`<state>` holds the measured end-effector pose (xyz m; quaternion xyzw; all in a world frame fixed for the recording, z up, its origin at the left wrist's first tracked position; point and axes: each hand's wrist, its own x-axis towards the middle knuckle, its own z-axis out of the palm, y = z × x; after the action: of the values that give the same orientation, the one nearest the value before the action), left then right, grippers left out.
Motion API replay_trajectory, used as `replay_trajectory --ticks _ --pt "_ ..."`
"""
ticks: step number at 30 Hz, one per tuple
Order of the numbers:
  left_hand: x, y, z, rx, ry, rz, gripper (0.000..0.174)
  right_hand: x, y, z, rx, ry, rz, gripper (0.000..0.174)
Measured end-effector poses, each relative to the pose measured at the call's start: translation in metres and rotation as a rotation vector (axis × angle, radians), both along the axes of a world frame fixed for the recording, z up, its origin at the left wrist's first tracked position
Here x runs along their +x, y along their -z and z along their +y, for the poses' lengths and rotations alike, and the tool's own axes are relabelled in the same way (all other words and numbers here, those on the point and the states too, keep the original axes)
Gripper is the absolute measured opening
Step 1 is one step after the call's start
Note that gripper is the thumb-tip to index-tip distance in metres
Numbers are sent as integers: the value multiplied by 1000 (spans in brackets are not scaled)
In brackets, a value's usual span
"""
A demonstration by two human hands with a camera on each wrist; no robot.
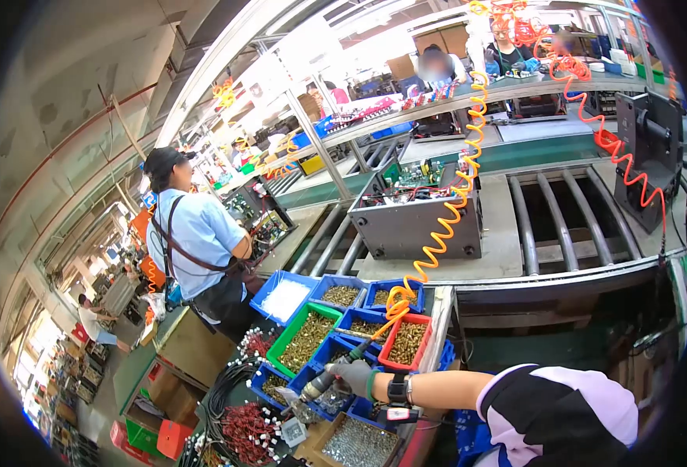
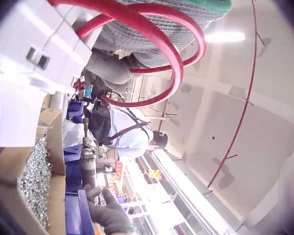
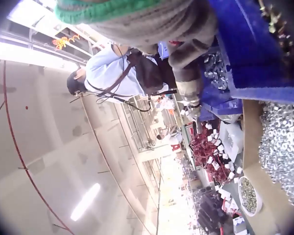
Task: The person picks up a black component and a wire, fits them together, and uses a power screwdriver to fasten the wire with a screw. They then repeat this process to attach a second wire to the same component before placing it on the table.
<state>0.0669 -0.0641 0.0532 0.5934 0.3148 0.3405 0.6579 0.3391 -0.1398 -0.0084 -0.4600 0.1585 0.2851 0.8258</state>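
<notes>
My right hand (image 1: 356, 377), in a grey glove, grips a pneumatic screwdriver (image 1: 320, 385) over the blue parts bins. An orange coiled air hose (image 1: 437, 241) runs down to the tool. In the right wrist view the screwdriver (image 3: 188, 90) points toward a bundle of red wires with white connectors (image 3: 208, 152). My left hand (image 2: 137, 44) is outside the head view; its own wrist view shows it gloved, close to the camera, fingers curled on a looped red wire (image 2: 179, 73). White box-shaped parts (image 2: 54, 39) lie beside that hand.
Blue bins, a green bin (image 1: 306, 338) and a red bin (image 1: 407, 342) hold brass-coloured fasteners. A cardboard box (image 1: 359, 441) of small silvery parts stands nearest. Behind is a roller conveyor (image 1: 565, 218) with a dark metal case (image 1: 417, 226). A person in light blue (image 1: 191, 233) stands left.
</notes>
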Motion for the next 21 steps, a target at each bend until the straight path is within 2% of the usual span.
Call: replay_trajectory --ticks 4,7,10,11,14,15,18,19,20,21 --pt "3 -2 -3 14 7 -4 36 6 -6 -1 -47 4 48 23" --pt "3 -4 -6 26 19 -5 36 8 -4 -2 11 6 52 20" --pt "4 -4 -6 42 28 -19 36 1 3 5 33 110 -300 17" --pt "5 -4 -7 38 26 -23 36 -8 -16 -6 -12 36 -335 20" --pt "7 -3 -6 36 25 -20 36 -34 -70 -28 161 -2 -581 14" --pt "7 -2 -6 33 24 -22 36 -38 -88 -37 112 -73 -608 22" --pt "8 -1 -5 25 20 -17 36 -59 -129 -49 284 59 -1009 27" --pt "7 -1 -5 22 13 -17 36 -62 -130 -41 497 52 -1077 34" --pt "6 -1 -5 24 10 -15 36 -68 -131 -41 315 40 -1167 37" --pt "6 0 -4 25 6 -23 36 -84 -137 -37 370 24 -1072 36"
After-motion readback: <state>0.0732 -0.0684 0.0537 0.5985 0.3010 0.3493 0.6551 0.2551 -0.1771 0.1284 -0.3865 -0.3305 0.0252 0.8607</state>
